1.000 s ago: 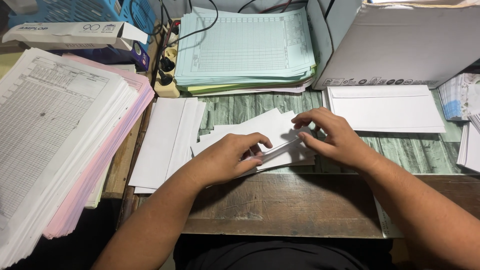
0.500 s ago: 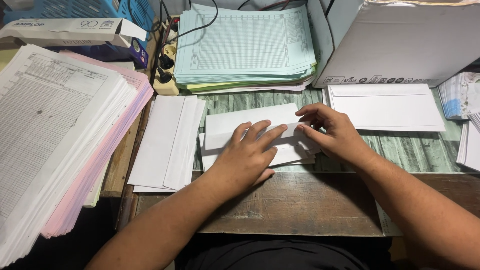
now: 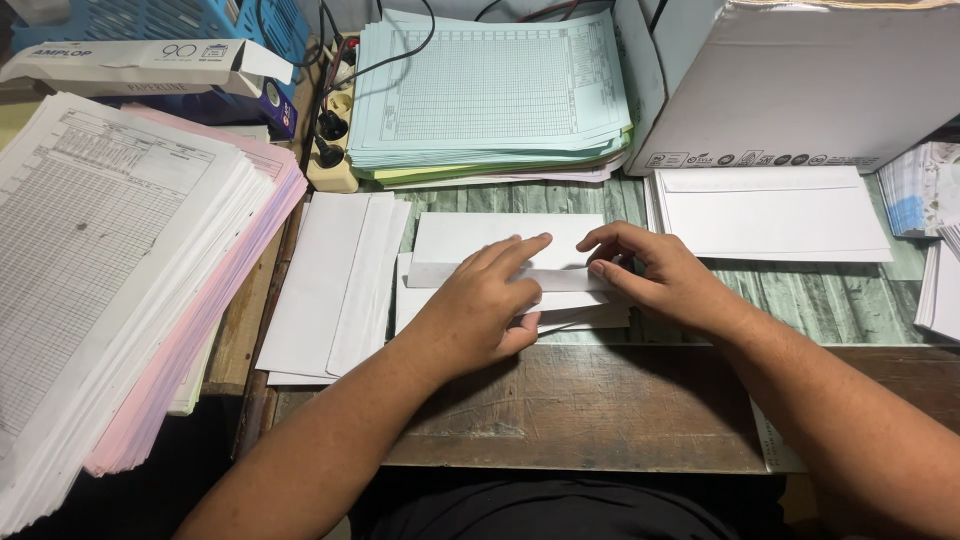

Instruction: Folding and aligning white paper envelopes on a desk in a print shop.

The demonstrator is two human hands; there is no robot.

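Note:
A folded white sheet of paper point(image 3: 480, 240) lies on the desk in front of me, on top of other folded white papers point(image 3: 590, 310). My left hand point(image 3: 480, 305) rests flat on it, fingers stretched along the fold toward the right. My right hand point(image 3: 660, 275) presses the same sheet from the right, fingertips on its lower edge. Both hands touch the paper; neither lifts it.
White envelopes point(image 3: 335, 285) lie left of my hands and another stack of envelopes point(image 3: 775, 215) to the right. A tall pile of printed forms point(image 3: 110, 260) fills the left side. Green forms point(image 3: 490, 90), a white box point(image 3: 800, 80) and a power strip point(image 3: 330, 140) stand behind.
The folded sheet has been turned and flattened. My left hand went from pinching the paper to lying flat with fingers extended along the fold; my right hand shifted slightly to the paper's right end.

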